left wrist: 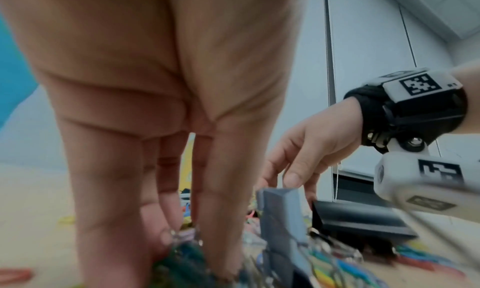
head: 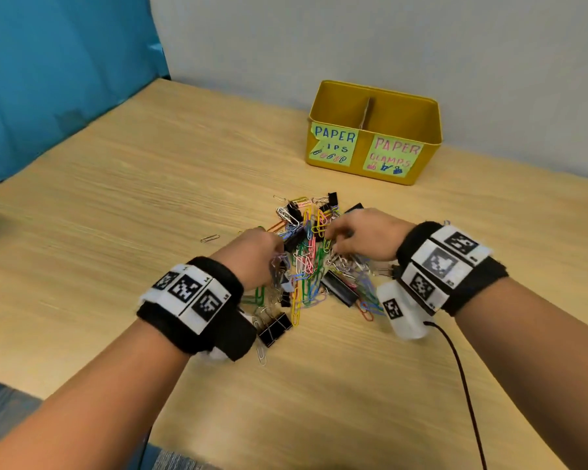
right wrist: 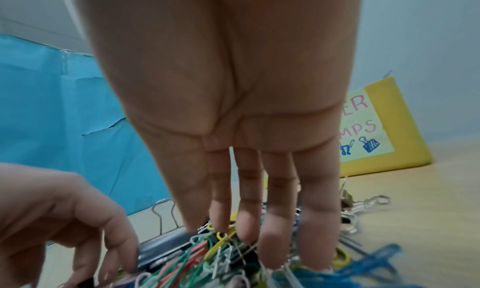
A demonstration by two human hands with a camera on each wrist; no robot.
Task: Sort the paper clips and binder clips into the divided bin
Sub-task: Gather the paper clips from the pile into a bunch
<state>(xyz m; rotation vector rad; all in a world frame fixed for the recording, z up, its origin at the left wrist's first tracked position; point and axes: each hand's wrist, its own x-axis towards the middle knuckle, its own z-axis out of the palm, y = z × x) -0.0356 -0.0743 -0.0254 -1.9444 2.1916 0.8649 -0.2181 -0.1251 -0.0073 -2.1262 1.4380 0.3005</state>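
A mixed pile [head: 308, 266] of coloured paper clips and black binder clips lies mid-table. Behind it stands the yellow divided bin [head: 421, 164], its left half labelled for paper clips and its right half for paper clamps. My left hand [head: 279, 257] reaches into the pile's left side, and its fingertips [left wrist: 166, 237] pinch a small bunch of paper clips. My right hand [head: 330, 239] is over the pile's upper right. Its thumb and forefinger [right wrist: 221, 220] close on a yellow paper clip [right wrist: 222, 236]. The bin's inside is hidden from here.
A stray paper clip [head: 210, 238] lies left of the pile. A cluster of binder clips [head: 274, 325] and another loose clip [head: 261, 356] lie near my left wrist. A black cable [head: 462, 385] trails from my right wrist. A blue curtain [head: 48, 79] borders the table's left.
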